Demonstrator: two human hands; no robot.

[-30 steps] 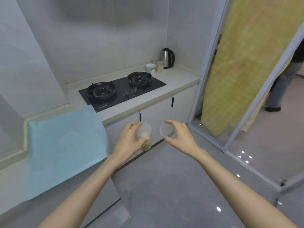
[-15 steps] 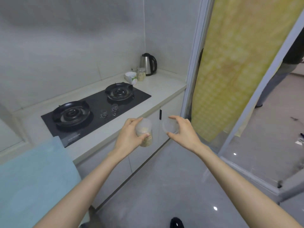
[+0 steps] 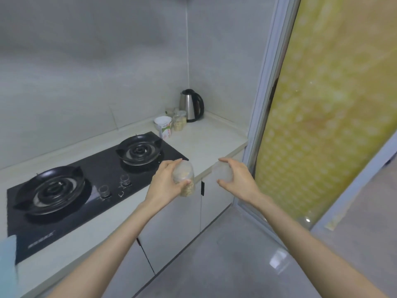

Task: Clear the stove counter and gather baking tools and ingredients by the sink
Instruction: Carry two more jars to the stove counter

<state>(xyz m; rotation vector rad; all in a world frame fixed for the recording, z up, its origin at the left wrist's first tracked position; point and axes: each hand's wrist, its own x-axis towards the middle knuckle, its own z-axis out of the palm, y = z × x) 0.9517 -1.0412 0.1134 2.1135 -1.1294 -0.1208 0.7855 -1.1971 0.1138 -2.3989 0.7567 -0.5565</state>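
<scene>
From the head view, both bare arms reach forward over the grey floor [image 3: 225,254], the hands level with the front edge of the tabletop [image 3: 210,138]. The left hand [image 3: 164,183] curls around a clear jar [image 3: 185,179] holding pale, flaky contents. The thumb crosses the jar's front and the fingers wrap its far side, and the jar is held in the air just in front of the white cabinet doors [image 3: 178,214]. The right hand [image 3: 239,179] pinches a round translucent piece [image 3: 222,173] between thumb and fingers. This is possibly the jar's lid, though blur leaves that unsure. It sits near the jar without touching it.

A black two-burner hob [image 3: 90,190] is set into the tabletop. In the far corner stands a steel kettle [image 3: 191,105], with a second jar [image 3: 180,121] and a white tub [image 3: 164,126] close beside it. A blue cloth [image 3: 6,265] shows at the lower left edge, and a yellow patterned panel [image 3: 333,104] fills the right side.
</scene>
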